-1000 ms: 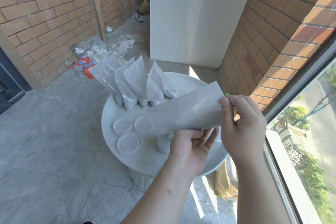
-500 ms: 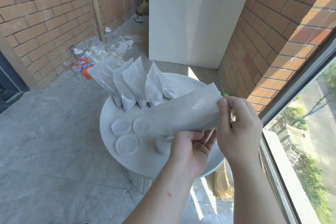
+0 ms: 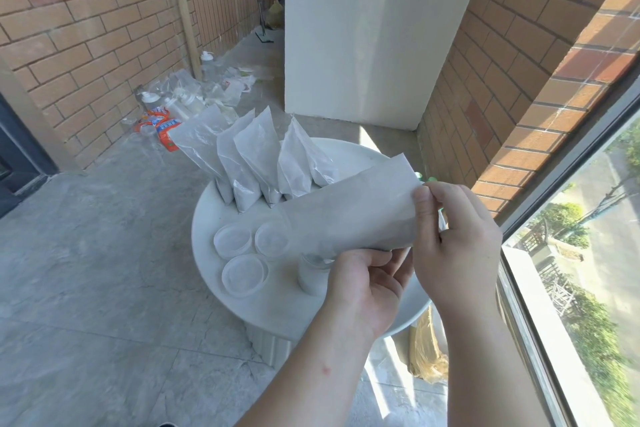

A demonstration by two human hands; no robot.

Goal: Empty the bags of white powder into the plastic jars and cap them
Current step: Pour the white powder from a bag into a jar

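Observation:
I hold a bag of white powder (image 3: 349,215) tilted over the round white table (image 3: 207,218), its lower end down to the left. My left hand (image 3: 367,284) grips the bag's lower edge from below. My right hand (image 3: 453,236) pinches the raised right end between thumb and fingers. A small plastic jar (image 3: 311,272) holding white powder stands just under the bag, beside my left hand. Three open plastic jars (image 3: 244,274) seen from above sit to its left. Several full bags of powder (image 3: 256,159) stand upright at the table's far side.
Bottles, plastic bags and packets (image 3: 180,104) litter the floor by the left brick wall. A white pillar (image 3: 363,28) rises behind the table. A window (image 3: 588,253) runs along the right. A yellowish bag (image 3: 427,354) lies on the floor under the table's right edge.
The bag and both hands have stayed almost still. My right hand's grip on the raised end has shifted slightly.

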